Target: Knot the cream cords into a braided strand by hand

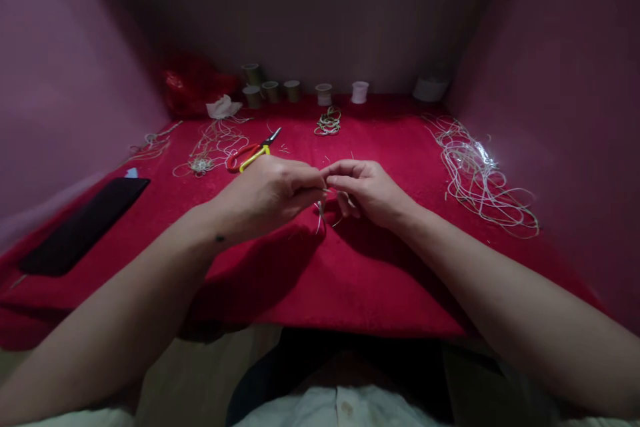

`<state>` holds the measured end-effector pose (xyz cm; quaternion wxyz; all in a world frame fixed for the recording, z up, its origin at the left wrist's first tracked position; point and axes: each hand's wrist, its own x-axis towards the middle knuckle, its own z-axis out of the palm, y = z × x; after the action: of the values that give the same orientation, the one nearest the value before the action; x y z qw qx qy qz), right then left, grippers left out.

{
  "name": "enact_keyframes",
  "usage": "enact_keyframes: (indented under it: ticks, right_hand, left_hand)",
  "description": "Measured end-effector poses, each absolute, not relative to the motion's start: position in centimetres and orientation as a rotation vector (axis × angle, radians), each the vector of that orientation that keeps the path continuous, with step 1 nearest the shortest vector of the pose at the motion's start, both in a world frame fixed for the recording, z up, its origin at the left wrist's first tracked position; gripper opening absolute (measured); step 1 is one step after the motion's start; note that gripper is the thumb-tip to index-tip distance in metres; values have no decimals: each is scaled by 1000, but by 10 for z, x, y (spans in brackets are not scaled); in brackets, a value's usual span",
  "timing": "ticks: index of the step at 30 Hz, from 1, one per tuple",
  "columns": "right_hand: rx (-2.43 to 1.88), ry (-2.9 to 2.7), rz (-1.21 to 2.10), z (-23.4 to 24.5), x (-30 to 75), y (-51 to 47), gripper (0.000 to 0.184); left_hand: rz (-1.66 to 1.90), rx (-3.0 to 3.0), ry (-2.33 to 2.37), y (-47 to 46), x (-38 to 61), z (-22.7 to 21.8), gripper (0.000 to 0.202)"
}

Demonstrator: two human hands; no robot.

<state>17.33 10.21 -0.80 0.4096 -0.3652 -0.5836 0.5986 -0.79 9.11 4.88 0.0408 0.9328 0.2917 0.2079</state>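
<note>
My left hand (pixel 273 192) and my right hand (pixel 367 190) meet fingertip to fingertip above the middle of the red cloth (pixel 350 280). Both are pinched shut on a short piece of pale cord (pixel 321 213), whose loose ends hang down between them. Scissors with red and yellow handles (pixel 253 152) lie just behind my left hand, apart from it.
A large tangle of pale cord (pixel 480 177) lies at the right. More loose cord (pixel 213 147) and a small coil (pixel 327 122) lie further back. Several spools (pixel 293 90) stand along the back wall. A dark flat case (pixel 83 223) lies at the left. Pink walls enclose the table.
</note>
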Motion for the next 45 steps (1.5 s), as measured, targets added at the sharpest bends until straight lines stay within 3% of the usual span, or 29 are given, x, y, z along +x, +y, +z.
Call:
enact_keyframes:
  ticks: [3, 8, 16, 26, 32, 38, 45]
  right_hand:
    - [-759, -1354, 1790, -3, 176, 98, 25]
    - [-736, -1320, 1892, -6, 176, 99, 37]
    - [-868, -1199, 1936, -8, 178, 102, 16]
    - [-976, -1341, 1889, -4, 181, 101, 17]
    - [-863, -1237, 2025, -7, 182, 101, 12]
    - [-721, -1201, 2172, -8, 183, 101, 22]
    - [-772, -1187, 2176, -7, 182, 98, 11]
  left_hand:
    - [756, 2685, 1021, 100, -1, 38, 18]
    - [728, 2426, 1012, 103, -1, 22, 14]
    - [734, 2294, 1107, 105, -9, 19, 8]
    - [816, 2238, 1070, 108, -12, 21, 10]
    - [869, 2100, 1052, 102, -9, 26, 7]
    - [875, 2158, 933, 101, -11, 24, 9]
    - [896, 2416, 830, 105, -14, 23, 9]
